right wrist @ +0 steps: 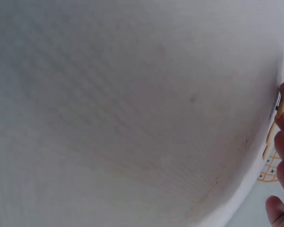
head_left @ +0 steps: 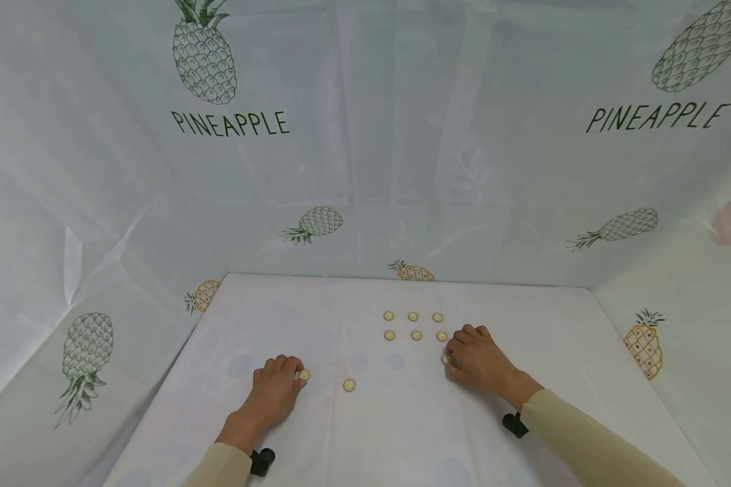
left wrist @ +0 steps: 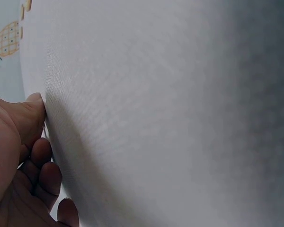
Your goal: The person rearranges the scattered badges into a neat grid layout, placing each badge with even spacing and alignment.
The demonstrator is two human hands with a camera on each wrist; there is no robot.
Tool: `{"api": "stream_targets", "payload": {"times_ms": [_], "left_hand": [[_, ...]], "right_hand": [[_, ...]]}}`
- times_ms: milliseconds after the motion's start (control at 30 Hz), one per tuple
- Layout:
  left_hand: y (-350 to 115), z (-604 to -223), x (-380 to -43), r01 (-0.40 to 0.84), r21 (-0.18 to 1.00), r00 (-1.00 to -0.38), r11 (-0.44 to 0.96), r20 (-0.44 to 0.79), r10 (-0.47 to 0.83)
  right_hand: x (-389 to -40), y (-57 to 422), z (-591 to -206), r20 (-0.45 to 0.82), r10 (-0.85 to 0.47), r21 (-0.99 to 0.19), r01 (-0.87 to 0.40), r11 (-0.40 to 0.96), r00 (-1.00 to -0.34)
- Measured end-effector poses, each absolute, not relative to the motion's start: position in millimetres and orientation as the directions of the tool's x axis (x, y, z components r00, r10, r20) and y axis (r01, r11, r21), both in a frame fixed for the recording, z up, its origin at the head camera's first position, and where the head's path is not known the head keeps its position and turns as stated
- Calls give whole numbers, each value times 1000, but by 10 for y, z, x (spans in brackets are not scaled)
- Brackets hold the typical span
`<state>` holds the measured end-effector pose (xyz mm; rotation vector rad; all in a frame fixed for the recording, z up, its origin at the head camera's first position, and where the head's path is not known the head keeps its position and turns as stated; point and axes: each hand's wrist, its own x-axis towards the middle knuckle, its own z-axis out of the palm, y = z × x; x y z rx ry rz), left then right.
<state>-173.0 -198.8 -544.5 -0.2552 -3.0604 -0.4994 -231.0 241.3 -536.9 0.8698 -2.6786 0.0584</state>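
Note:
In the head view my right hand (head_left: 478, 365) pinches a round, cream-coloured button (head_left: 447, 358) between thumb and index finger, low over the white table. The right wrist view shows this button (right wrist: 280, 108) edge-on between the fingertips. Above it stand two rows of three similar buttons, among them the nearest one (head_left: 441, 336) and a far left one (head_left: 388, 316). To the left, my left hand (head_left: 274, 389) holds another button (head_left: 304, 374) by its edge at the table surface; in the left wrist view it is hidden behind the thumb. A single button (head_left: 349, 385) lies between the hands.
A white cloth covers the table (head_left: 365, 439), with its far edge close to a hanging sheet (head_left: 402, 169) printed with pineapples. The sheet also rises along the left and right sides. A small black camera (head_left: 263, 462) sits at the left wrist, another (head_left: 515, 425) at the right.

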Motion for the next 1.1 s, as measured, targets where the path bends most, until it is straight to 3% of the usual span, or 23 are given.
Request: {"api": "stream_targets", "payload": {"times_ms": [400, 1100], "left_hand": [[-1995, -5449, -1735, 177, 306, -984, 935, 82, 160], [-2009, -5481, -1748, 183, 298, -982, 937, 92, 163]], "right_hand": [[-2321, 2415, -5396, 286, -533, 45, -545, 837, -796], [-2353, 2396, -5423, 294, -531, 43, -544, 838, -795]]}}
